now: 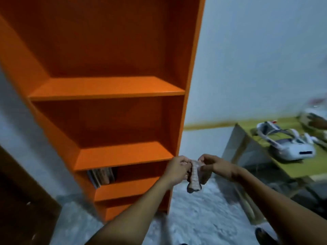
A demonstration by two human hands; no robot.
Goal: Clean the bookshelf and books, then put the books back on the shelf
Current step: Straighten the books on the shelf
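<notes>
Cloth [194, 175]: pinched by left hand [177, 169] and right hand [211, 164], fingers curled on its top, before orange bookshelf [106, 89] right edge; books [102, 176] at lower shelf's left corner

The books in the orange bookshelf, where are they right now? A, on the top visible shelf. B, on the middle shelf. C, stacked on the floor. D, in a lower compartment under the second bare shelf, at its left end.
D: the books stand at the left end of the compartment below two bare boards of the bookshelf, level with the hands holding the cloth.
</notes>
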